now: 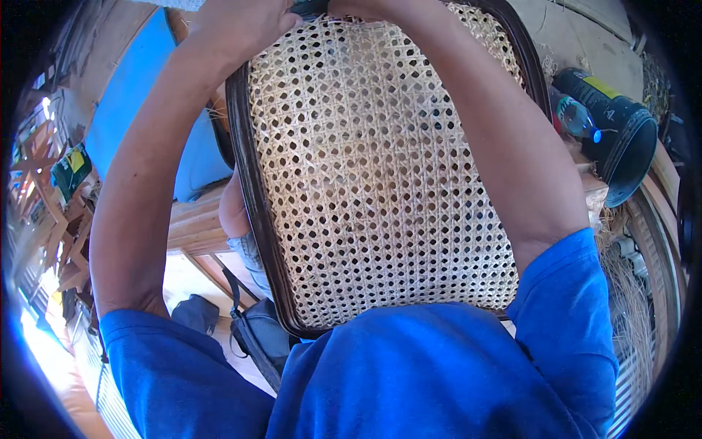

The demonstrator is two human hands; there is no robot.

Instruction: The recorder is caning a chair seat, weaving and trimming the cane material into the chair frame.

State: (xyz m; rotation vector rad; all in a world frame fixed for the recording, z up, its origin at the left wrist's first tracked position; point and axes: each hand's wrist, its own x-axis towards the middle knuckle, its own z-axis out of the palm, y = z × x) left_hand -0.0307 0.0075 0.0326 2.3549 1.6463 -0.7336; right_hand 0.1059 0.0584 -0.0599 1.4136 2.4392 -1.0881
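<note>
A woven cane panel (380,168) with rows of small holes fills the middle of the head view. It is set in a dark brown curved wooden frame (252,190), and its near end lies against my blue shirt. At the far left of the panel is my left hand (245,20), its thumb near the cane and its other fingers cut off by the upper edge. My right hand (357,9) reaches over the panel's far end, fingers out of sight. A dark teal thing (310,6) shows between the hands; its kind is unclear. Whether either hand grips anything is hidden.
On the right lies a dark bucket (621,121) on its side, with a clear blue-capped bottle (576,119) beside it. Loose fibre strands (629,307) hang below. Leftward are a blue flat panel (142,95), zigzag wooden pieces (69,241) and a black bag (263,329).
</note>
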